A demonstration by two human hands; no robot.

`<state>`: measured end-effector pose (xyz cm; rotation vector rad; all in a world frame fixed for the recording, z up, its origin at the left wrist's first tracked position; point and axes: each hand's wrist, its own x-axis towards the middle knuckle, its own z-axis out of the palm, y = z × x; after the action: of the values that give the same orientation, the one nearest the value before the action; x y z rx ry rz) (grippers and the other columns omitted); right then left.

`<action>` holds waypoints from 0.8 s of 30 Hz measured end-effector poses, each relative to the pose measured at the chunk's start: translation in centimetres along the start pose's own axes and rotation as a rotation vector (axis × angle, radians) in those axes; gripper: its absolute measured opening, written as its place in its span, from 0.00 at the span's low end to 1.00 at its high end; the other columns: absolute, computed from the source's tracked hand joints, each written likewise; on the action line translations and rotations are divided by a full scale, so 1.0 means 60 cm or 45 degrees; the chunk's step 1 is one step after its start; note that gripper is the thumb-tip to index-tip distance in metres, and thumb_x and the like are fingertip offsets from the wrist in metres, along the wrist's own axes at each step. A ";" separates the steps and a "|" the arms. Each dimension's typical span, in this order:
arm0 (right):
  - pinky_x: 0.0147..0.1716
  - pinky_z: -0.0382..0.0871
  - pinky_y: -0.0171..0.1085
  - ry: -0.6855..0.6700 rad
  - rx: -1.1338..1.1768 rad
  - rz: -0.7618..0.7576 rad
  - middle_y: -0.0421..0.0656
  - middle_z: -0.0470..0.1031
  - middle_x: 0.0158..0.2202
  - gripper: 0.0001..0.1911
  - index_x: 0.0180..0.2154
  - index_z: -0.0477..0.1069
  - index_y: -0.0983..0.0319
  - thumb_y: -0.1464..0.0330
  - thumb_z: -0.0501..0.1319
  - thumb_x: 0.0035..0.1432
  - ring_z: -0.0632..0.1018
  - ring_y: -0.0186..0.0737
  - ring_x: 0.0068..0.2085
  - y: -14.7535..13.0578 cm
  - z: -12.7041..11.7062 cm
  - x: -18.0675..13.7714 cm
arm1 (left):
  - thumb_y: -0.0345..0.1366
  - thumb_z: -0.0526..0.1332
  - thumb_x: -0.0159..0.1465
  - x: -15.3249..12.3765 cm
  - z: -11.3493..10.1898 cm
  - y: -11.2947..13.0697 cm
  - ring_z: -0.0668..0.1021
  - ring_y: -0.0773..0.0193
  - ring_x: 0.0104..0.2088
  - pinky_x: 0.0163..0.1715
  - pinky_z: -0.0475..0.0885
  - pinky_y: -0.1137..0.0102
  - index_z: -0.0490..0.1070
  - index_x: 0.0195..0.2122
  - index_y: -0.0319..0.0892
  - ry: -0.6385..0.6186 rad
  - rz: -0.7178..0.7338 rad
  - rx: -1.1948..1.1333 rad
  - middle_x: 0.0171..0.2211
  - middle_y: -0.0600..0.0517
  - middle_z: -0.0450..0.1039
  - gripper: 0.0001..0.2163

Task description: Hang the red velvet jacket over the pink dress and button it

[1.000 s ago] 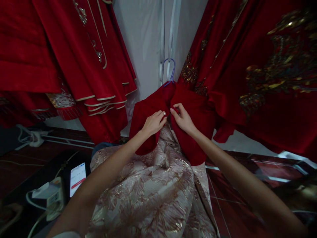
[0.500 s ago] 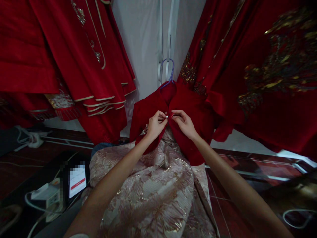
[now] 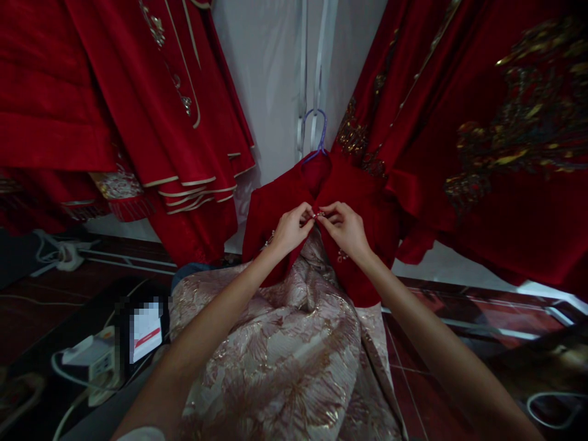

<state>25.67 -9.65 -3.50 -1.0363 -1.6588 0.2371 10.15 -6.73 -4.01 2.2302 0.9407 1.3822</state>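
A short red jacket (image 3: 275, 199) hangs in front of me on a purple hanger (image 3: 324, 130). At its front opening, my left hand (image 3: 292, 231) pinches one edge by a small shiny fastener. Facing it, my right hand (image 3: 345, 230) pinches the opposite edge, thumb and forefinger closed. The two sets of fingertips nearly meet; whether the fastener is joined cannot be made out. Beaded ornaments (image 3: 342, 255) show on the jacket's front panels. Below the jacket, pale brocade fabric (image 3: 294, 349) with a metallic leaf pattern spreads under my forearms.
Red garments with pale piping (image 3: 184, 153) hang at left, and a red garment with gold embroidery (image 3: 528, 128) hangs at right. A phone with a lit screen (image 3: 147, 331) and a white power strip (image 3: 101, 361) with cables are at lower left.
My fingertips have come closer together, bringing the two jacket edges nearly into contact. A beaded ornament now shows below my right hand. The view has shifted slightly.
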 end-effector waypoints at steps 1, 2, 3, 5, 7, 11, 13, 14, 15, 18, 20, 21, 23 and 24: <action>0.28 0.71 0.34 0.024 -0.033 -0.009 0.45 0.72 0.39 0.10 0.38 0.71 0.61 0.63 0.59 0.54 0.75 0.34 0.29 -0.003 0.000 -0.001 | 0.28 0.57 0.56 0.000 -0.001 0.001 0.75 0.70 0.29 0.28 0.70 0.77 0.65 0.34 0.45 -0.003 0.003 0.013 0.31 0.55 0.71 0.06; 0.29 0.72 0.35 0.042 -0.056 -0.012 0.45 0.72 0.38 0.11 0.38 0.71 0.61 0.63 0.59 0.54 0.75 0.34 0.29 -0.006 0.001 -0.001 | 0.28 0.57 0.56 0.000 -0.002 0.003 0.75 0.70 0.29 0.27 0.70 0.77 0.65 0.34 0.44 -0.002 0.003 0.030 0.30 0.55 0.71 0.06; 0.30 0.72 0.36 0.057 -0.071 -0.009 0.45 0.72 0.38 0.11 0.38 0.72 0.61 0.63 0.59 0.54 0.75 0.34 0.29 -0.009 0.001 -0.002 | 0.29 0.57 0.56 0.001 -0.004 0.004 0.74 0.70 0.29 0.27 0.69 0.77 0.66 0.34 0.44 0.002 0.003 0.046 0.30 0.55 0.71 0.06; 0.31 0.73 0.37 0.073 -0.088 0.000 0.46 0.72 0.38 0.12 0.39 0.73 0.61 0.63 0.59 0.54 0.75 0.35 0.29 -0.012 0.003 -0.004 | 0.30 0.58 0.55 0.000 -0.007 0.006 0.73 0.71 0.27 0.26 0.69 0.78 0.67 0.34 0.44 0.008 0.006 0.054 0.28 0.54 0.70 0.05; 0.31 0.74 0.38 0.088 -0.085 0.003 0.46 0.73 0.38 0.12 0.40 0.74 0.61 0.63 0.59 0.55 0.76 0.36 0.31 -0.014 0.004 -0.004 | 0.31 0.58 0.55 0.001 -0.010 0.009 0.73 0.71 0.26 0.25 0.69 0.78 0.67 0.33 0.43 -0.001 0.011 0.018 0.27 0.55 0.69 0.04; 0.32 0.75 0.37 0.098 -0.034 -0.003 0.46 0.74 0.39 0.13 0.41 0.75 0.60 0.63 0.58 0.56 0.77 0.38 0.36 -0.016 0.002 -0.004 | 0.32 0.58 0.56 0.002 -0.012 0.011 0.73 0.71 0.27 0.26 0.70 0.78 0.67 0.33 0.41 -0.034 0.019 -0.077 0.27 0.54 0.71 0.04; 0.35 0.75 0.37 0.085 -0.013 -0.011 0.46 0.75 0.39 0.13 0.41 0.76 0.60 0.63 0.59 0.56 0.77 0.39 0.37 -0.016 -0.001 -0.004 | 0.33 0.58 0.56 0.002 -0.011 0.011 0.74 0.71 0.28 0.26 0.71 0.77 0.68 0.33 0.41 -0.029 0.017 -0.085 0.28 0.53 0.72 0.04; 0.36 0.75 0.38 0.081 -0.009 -0.016 0.45 0.75 0.40 0.13 0.41 0.76 0.59 0.63 0.59 0.55 0.77 0.39 0.37 -0.016 -0.003 -0.003 | 0.33 0.58 0.56 0.002 -0.011 0.011 0.74 0.71 0.28 0.26 0.71 0.77 0.68 0.33 0.41 -0.024 0.014 -0.084 0.28 0.53 0.72 0.04; 0.37 0.75 0.38 0.079 -0.007 -0.019 0.45 0.75 0.40 0.13 0.41 0.76 0.59 0.64 0.59 0.55 0.77 0.39 0.37 -0.015 -0.004 -0.002 | 0.33 0.59 0.56 0.002 -0.011 0.011 0.75 0.71 0.28 0.26 0.71 0.77 0.68 0.33 0.41 -0.019 0.011 -0.081 0.28 0.53 0.72 0.04; 0.39 0.74 0.39 0.066 0.007 -0.017 0.45 0.76 0.39 0.13 0.41 0.76 0.59 0.64 0.61 0.54 0.78 0.39 0.36 -0.010 -0.007 0.001 | 0.33 0.59 0.56 0.003 -0.011 0.011 0.75 0.70 0.28 0.27 0.72 0.76 0.69 0.32 0.41 -0.012 0.006 -0.072 0.29 0.52 0.73 0.04; 0.39 0.74 0.39 0.051 0.024 -0.009 0.45 0.76 0.39 0.14 0.41 0.76 0.59 0.63 0.62 0.52 0.78 0.39 0.36 -0.005 -0.007 0.004 | 0.33 0.59 0.55 0.003 -0.011 0.011 0.75 0.70 0.28 0.27 0.72 0.76 0.69 0.32 0.40 -0.021 0.005 -0.076 0.29 0.52 0.73 0.04; 0.39 0.73 0.39 0.045 0.036 -0.002 0.45 0.77 0.39 0.14 0.41 0.76 0.60 0.63 0.63 0.52 0.78 0.39 0.35 -0.002 -0.006 0.005 | 0.33 0.59 0.55 0.003 -0.012 0.010 0.75 0.70 0.28 0.27 0.72 0.76 0.69 0.32 0.41 -0.026 0.003 -0.080 0.29 0.52 0.73 0.04; 0.38 0.73 0.39 0.037 0.070 0.021 0.45 0.77 0.39 0.15 0.41 0.76 0.60 0.62 0.64 0.50 0.79 0.39 0.35 0.004 -0.004 0.008 | 0.33 0.59 0.55 0.004 -0.014 0.010 0.75 0.70 0.28 0.27 0.72 0.76 0.69 0.32 0.41 -0.040 0.001 -0.087 0.29 0.52 0.74 0.04; 0.38 0.73 0.39 0.032 0.092 0.033 0.45 0.77 0.39 0.16 0.40 0.76 0.60 0.62 0.64 0.50 0.79 0.40 0.35 0.007 -0.003 0.009 | 0.32 0.59 0.55 0.005 -0.015 0.010 0.75 0.70 0.28 0.27 0.72 0.76 0.69 0.32 0.40 -0.049 0.004 -0.088 0.29 0.52 0.74 0.04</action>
<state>26.04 -9.10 -3.30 -1.0026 -1.6038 0.2982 9.65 -7.00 -3.06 2.2005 0.8633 1.3472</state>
